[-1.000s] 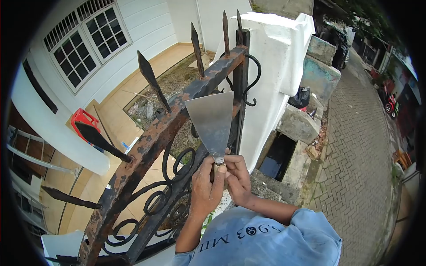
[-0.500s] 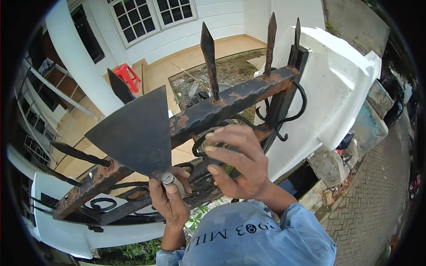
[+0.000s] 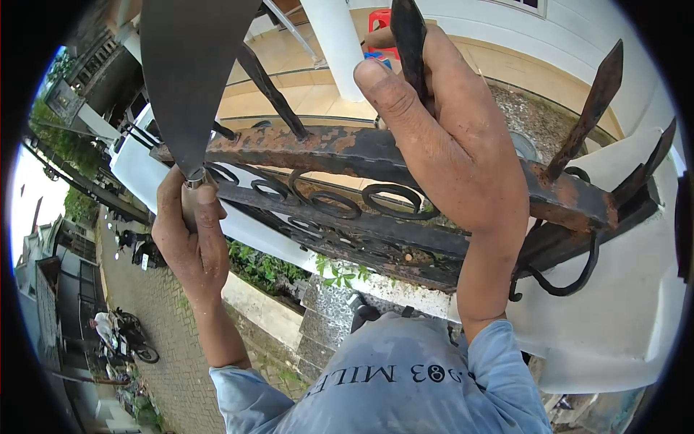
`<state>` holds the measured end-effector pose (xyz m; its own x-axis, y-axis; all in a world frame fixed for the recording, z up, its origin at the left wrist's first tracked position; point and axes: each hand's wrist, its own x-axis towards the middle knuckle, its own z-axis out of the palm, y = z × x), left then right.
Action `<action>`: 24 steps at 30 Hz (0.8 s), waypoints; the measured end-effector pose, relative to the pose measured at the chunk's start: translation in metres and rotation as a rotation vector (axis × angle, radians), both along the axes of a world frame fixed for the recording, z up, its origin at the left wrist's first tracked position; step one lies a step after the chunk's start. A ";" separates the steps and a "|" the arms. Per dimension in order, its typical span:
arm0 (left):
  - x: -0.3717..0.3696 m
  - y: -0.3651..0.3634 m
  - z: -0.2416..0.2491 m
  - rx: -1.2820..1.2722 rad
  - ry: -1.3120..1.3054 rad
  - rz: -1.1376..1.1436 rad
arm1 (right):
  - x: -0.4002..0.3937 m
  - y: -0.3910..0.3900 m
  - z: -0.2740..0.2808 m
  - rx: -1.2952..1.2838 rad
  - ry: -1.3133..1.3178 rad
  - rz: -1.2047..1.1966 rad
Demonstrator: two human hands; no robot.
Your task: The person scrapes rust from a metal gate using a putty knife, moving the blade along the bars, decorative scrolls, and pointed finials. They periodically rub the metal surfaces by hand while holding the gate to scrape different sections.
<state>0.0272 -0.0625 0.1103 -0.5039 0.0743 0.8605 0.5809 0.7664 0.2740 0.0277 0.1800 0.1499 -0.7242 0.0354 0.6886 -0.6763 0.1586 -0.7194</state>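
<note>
- Here gripping a scraper (image 3: pixel 195 79) by its handle in the closed left hand (image 3: pixel 191 249), pointing the broad dark blade upward before the left end of a rust-patched black rail (image 3: pixel 325 142).
- Curling the right hand (image 3: pixel 466 148) about a pointed spike (image 3: pixel 410 36) atop that rail, with fingers too hidden to tell how tightly.
- Dressed in a light blue shirt (image 3: pixel 390 405) with dark lettering.
- Flanked by a white wall (image 3: pixel 622 289) at right, with a motorcycle (image 3: pixel 129 334) past the left arm (image 3: pixel 220 333) and a red stool (image 3: pixel 377 23) beyond the rail.
</note>
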 end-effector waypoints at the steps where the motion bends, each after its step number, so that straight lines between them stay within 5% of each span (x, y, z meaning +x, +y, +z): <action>1: 0.007 0.004 0.010 -0.084 0.025 0.109 | 0.003 0.006 0.003 0.056 -0.050 0.010; 6: 0.022 0.025 0.045 -0.611 0.141 0.361 | -0.019 0.013 -0.027 0.040 -0.036 0.017; 18: 0.026 0.048 0.032 -0.799 -0.116 0.475 | -0.021 0.016 -0.035 0.023 0.051 0.044; 21: 0.025 0.049 0.057 -0.556 -0.110 0.572 | -0.022 0.015 -0.036 0.005 0.056 0.024; 24: 0.029 0.050 0.042 -0.845 -0.246 0.444 | -0.023 0.014 -0.037 0.020 0.090 0.023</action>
